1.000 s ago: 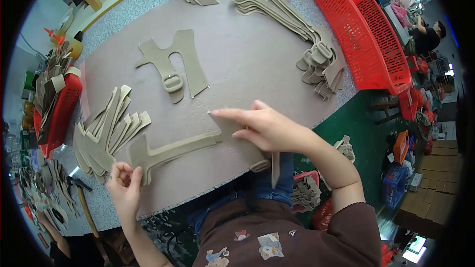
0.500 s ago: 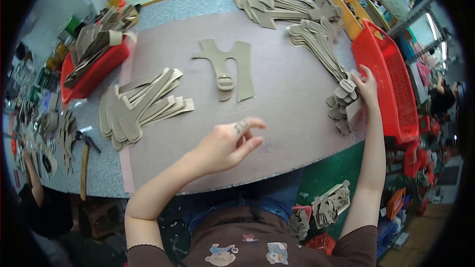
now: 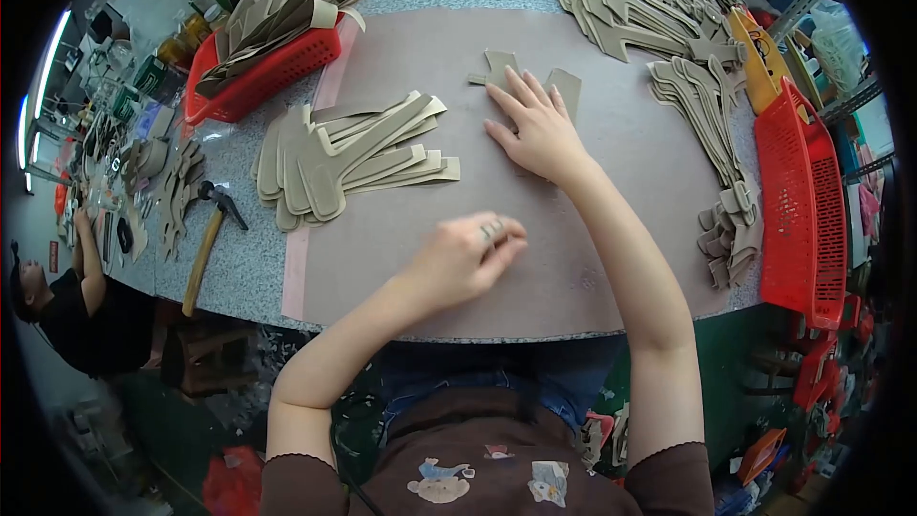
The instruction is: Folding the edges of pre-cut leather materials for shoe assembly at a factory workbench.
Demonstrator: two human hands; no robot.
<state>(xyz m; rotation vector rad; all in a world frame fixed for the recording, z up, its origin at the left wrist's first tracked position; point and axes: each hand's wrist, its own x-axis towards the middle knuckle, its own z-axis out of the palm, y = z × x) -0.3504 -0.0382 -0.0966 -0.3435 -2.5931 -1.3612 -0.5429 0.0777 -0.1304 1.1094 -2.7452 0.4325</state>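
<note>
A flat grey-beige shoe-upper piece (image 3: 566, 87) with cut-out straps lies on the mat. My right hand (image 3: 541, 134) rests palm down over it with fingers spread, hiding its middle and its buckle. Nearer the front edge, my left hand (image 3: 478, 253) is over the mat, its fingers curled in and the thumb close to the forefinger. Nothing shows in it; it is slightly blurred. A fanned stack of similar beige pieces (image 3: 325, 182) lies beyond it to the left. At the right, a row of strap pieces with buckles (image 3: 731, 215) lies overlapped.
A red basket (image 3: 296, 62) full of pieces stands at the far left, another red basket (image 3: 798, 220) at the right edge. A hammer (image 3: 205, 253) lies left of the mat (image 3: 611, 248). More stacked pieces (image 3: 640, 14) lie far right. Another person (image 3: 91, 306) works at the left.
My right hand has left the buckled straps at the right and now lies on the middle piece. My left hand stays curled over the mat. The view has turned left.
</note>
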